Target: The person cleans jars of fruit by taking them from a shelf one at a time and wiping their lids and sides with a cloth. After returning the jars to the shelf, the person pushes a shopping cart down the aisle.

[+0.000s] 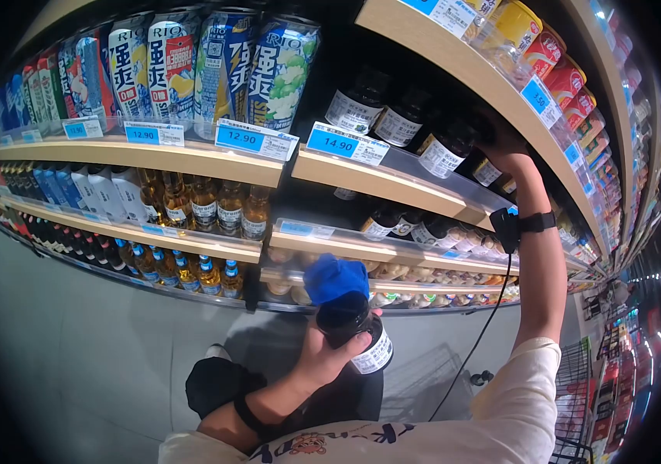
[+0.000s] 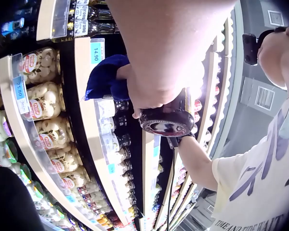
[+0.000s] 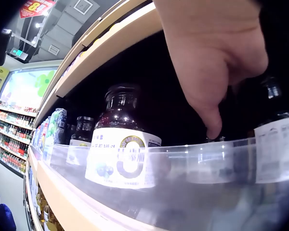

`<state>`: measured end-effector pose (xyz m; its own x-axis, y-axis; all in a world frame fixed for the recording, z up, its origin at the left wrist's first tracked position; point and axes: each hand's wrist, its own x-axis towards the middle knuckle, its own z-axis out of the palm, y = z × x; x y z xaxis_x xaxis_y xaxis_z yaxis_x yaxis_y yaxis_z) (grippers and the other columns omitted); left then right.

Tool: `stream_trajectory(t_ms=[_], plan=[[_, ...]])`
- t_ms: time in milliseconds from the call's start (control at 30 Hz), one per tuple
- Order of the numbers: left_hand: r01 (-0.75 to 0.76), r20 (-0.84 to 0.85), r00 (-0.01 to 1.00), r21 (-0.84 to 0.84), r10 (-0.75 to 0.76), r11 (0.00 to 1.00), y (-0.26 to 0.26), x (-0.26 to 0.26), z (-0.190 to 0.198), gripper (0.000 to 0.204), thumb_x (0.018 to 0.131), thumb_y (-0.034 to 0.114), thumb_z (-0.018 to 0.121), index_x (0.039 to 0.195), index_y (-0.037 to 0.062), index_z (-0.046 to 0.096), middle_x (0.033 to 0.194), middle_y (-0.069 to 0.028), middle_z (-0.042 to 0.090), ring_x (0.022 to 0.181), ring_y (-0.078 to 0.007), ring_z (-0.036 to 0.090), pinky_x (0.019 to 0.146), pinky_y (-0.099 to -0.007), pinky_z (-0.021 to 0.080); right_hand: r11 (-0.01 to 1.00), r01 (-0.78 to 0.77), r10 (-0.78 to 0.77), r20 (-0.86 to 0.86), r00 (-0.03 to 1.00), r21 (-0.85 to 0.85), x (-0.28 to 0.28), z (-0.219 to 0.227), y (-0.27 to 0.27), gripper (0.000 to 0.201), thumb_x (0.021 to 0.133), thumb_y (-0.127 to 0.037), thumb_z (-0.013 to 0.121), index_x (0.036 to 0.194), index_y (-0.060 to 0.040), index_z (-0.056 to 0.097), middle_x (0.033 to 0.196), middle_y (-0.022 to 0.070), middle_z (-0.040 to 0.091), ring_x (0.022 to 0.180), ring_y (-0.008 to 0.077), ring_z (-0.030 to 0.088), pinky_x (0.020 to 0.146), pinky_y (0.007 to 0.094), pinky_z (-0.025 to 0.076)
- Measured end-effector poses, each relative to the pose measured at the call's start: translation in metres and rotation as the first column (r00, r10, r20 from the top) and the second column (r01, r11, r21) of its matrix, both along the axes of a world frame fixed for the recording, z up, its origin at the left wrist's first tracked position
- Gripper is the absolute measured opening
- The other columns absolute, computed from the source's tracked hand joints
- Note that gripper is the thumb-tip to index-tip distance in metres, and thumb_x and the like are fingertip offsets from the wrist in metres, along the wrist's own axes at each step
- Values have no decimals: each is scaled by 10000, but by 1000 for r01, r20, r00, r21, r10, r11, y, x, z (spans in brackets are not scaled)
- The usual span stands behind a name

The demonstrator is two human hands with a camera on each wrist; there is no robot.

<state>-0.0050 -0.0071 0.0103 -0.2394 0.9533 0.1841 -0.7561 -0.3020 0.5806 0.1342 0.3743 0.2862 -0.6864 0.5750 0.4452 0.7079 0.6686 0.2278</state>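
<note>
My left hand (image 1: 327,357) grips a dark glass bottle (image 1: 375,349) with a white label, held low in front of my body. A bunched blue cloth (image 1: 336,280) sits against the bottle's dark part. In the left wrist view the bottle's round base (image 2: 166,127) faces the camera, the cloth beside the fingers. My right hand (image 1: 507,147) reaches into the upper shelf among dark bottles with white labels. In the right wrist view its thumb points down at the top of a bottle (image 3: 212,163) behind the clear guard; the other fingers are hidden, so I cannot tell their hold.
Another dark juice bottle (image 3: 123,159) stands left of the right hand, behind the clear plastic guard (image 3: 183,187). Tall drink cans (image 1: 280,73) fill the shelf at left. Packaged cups (image 1: 547,58) line the shelf above. Jars (image 2: 45,101) sit lower down. A cable (image 1: 479,332) hangs from the right wrist.
</note>
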Motion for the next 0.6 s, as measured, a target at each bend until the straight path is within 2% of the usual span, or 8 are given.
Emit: stream_trajectory(t_ms=[233,300,333,367,433,500,533,600], plan=[[-37,-54,998,20,38,999,2,-2,1,498,896,116,791,1320,-5,560,1182,-107,684,1152,-214,663,1023,-383,518,965,0,-16,58,998,264,8,-5,-19,634,883,-147,779,1475,-138,553,1429,217,591,1351,409,539,1149,448,425],[-50,-95,994,23,52,998,4,-4,0,497,895,110,792,1319,-6,559,1178,-102,678,1154,-213,661,1023,-383,517,991,-92,105,-139,985,98,18,-1,-52,540,909,-110,740,1431,-115,603,1372,250,615,1337,429,541,1142,452,415],[-68,-145,987,27,72,997,5,-6,0,500,888,104,798,1314,-4,560,1179,-101,673,1147,-211,661,1021,-381,516,975,-30,60,-129,990,218,21,-5,-80,465,922,-81,717,1382,-87,646,1335,263,629,1299,418,576,1094,429,453],[-87,-194,977,32,92,996,6,-6,1,502,881,98,804,1308,-3,561,1180,-99,669,1140,-210,660,1019,-379,515,961,239,-262,-184,947,-139,14,0,-117,376,916,-97,696,1291,-77,686,1354,224,629,1241,415,604,1040,490,476],[-71,-246,967,8,71,997,9,-8,10,535,855,112,836,1301,1,563,1202,-96,654,1116,-200,652,1003,-365,514,944,-297,328,-332,884,143,31,-30,-160,350,877,24,664,1219,-46,699,1329,191,656,1251,381,618,1050,438,486],[-133,-504,851,57,143,990,15,-7,17,615,824,132,850,1335,-12,539,1256,-131,642,1176,-234,636,1058,-400,487,858,-441,271,-496,825,-264,36,-58,-226,414,871,-39,727,1278,-3,664,1313,193,663,1227,364,632,1033,427,498],[-264,-687,662,159,299,951,21,-5,24,647,777,191,908,1299,10,572,1219,-129,637,1098,-262,638,997,-424,501,766,-462,249,-455,855,-448,37,-61,-255,484,865,-112,782,1316,-1,646,1303,201,666,1220,369,639,1038,422,495],[-306,-763,495,295,416,905,38,3,45,777,722,265,945,1357,18,573,1323,-204,584,1238,-384,555,1084,-478,435,616,-488,282,-405,870,-618,41,-70,-285,659,814,-194,868,1386,12,612,1313,208,655,1207,372,644,1035,419,506]])
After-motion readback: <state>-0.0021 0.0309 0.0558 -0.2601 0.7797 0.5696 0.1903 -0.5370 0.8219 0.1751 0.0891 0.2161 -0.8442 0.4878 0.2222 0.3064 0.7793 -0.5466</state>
